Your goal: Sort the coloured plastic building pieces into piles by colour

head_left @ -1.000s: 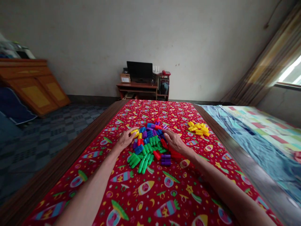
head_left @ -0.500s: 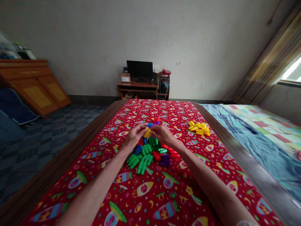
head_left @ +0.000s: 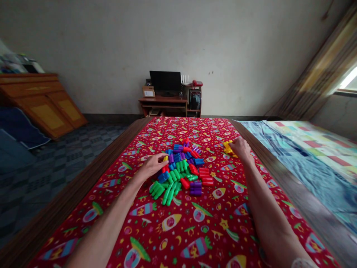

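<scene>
Here, in the head view, the left arm stretches forward, almost straight, from the bottom edge. The left hand (head_left: pixel 154 165) is low, its back turned up, at the left side of a big heap of colored blocks (head_left: pixel 182 166). Its thumb and fingers bend around a little yellow block (head_left: pixel 165 158), but I can't tell if that grip is squeezed tight. The right arm reaches forward too, well apart from the left one. The right hand (head_left: pixel 242 148) points its bent fingers down at a small yellow pile (head_left: pixel 228 148) on the red cloth (head_left: pixel 220 210). The hand hides part of the pile, so I can't tell if its grip has a block.
</scene>
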Demonstrator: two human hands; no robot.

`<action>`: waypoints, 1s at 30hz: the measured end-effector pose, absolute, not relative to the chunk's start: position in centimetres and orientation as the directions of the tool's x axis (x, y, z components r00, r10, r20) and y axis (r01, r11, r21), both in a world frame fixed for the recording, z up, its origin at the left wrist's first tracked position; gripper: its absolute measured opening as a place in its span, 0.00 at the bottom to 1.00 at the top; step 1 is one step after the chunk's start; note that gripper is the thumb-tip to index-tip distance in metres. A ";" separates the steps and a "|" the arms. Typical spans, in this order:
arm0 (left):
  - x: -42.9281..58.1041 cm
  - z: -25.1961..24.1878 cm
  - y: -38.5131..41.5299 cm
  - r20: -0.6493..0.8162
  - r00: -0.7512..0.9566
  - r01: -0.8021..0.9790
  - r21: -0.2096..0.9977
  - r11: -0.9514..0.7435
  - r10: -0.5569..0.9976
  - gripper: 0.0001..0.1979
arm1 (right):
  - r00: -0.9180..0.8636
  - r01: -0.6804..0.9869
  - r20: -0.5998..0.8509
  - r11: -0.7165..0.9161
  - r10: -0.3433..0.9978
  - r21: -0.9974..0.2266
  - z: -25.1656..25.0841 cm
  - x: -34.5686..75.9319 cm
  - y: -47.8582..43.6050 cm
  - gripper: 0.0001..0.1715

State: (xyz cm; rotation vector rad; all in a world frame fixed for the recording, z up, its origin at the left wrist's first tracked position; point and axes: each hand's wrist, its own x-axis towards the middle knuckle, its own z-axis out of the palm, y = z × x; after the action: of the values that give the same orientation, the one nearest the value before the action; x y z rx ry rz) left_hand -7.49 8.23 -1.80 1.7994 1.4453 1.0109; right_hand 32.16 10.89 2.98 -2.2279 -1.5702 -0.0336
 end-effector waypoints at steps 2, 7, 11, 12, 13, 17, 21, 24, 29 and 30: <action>-7.5 -1.4 8.1 0.167 0.089 0.423 0.886 -0.189 0.982 0.25 | 0.428 0.882 0.181 -0.365 0.886 -0.299 3.0 32.8 10.7 0.17; -7.4 -0.1 7.6 0.078 -0.036 0.183 0.981 -0.070 0.996 0.32 | 0.391 0.897 0.298 -0.289 0.871 -0.334 4.6 32.1 10.3 0.16; -5.8 0.8 6.9 0.052 -0.049 0.003 0.999 -0.052 0.997 0.30 | 0.010 0.904 0.432 0.177 0.902 -0.390 6.1 26.7 9.2 0.18; -5.2 1.0 6.7 0.047 -0.046 -0.030 0.998 -0.048 0.998 0.29 | -0.135 0.849 0.428 0.327 0.893 -0.414 6.2 24.7 8.6 0.18; -4.7 1.2 6.4 0.044 -0.039 -0.048 0.998 -0.046 0.998 0.29 | -0.278 0.763 0.415 0.462 0.866 -0.452 6.2 22.8 8.0 0.18; -2.7 1.7 5.4 0.082 0.036 0.035 0.996 -0.084 0.996 0.27 | -0.584 0.563 0.364 0.685 0.725 -0.461 5.7 16.6 5.0 0.16; -2.1 1.8 4.7 0.283 0.131 0.289 0.906 -0.309 0.950 0.26 | -0.478 0.777 0.348 0.573 0.807 -0.261 5.8 16.2 4.5 0.15; -2.1 1.0 4.6 0.509 0.259 0.547 0.623 -0.559 0.821 0.22 | -0.303 0.887 0.392 0.407 0.869 -0.217 6.2 19.3 6.3 0.18; -2.7 -1.6 5.5 0.496 0.511 0.689 0.251 -0.680 0.701 0.16 | 0.173 0.966 0.428 -0.069 0.887 -0.248 5.8 27.5 9.3 0.20; -2.8 -1.9 5.7 0.496 0.501 0.714 0.226 -0.663 0.709 0.15 | 0.247 0.955 0.399 -0.151 0.883 -0.256 5.5 29.1 9.5 0.20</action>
State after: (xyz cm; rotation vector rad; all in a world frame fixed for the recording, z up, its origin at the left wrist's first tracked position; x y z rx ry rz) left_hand -2.81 5.67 -1.92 2.7288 1.2940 0.8961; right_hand 29.06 9.53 5.54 -2.0741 -1.6737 -0.2114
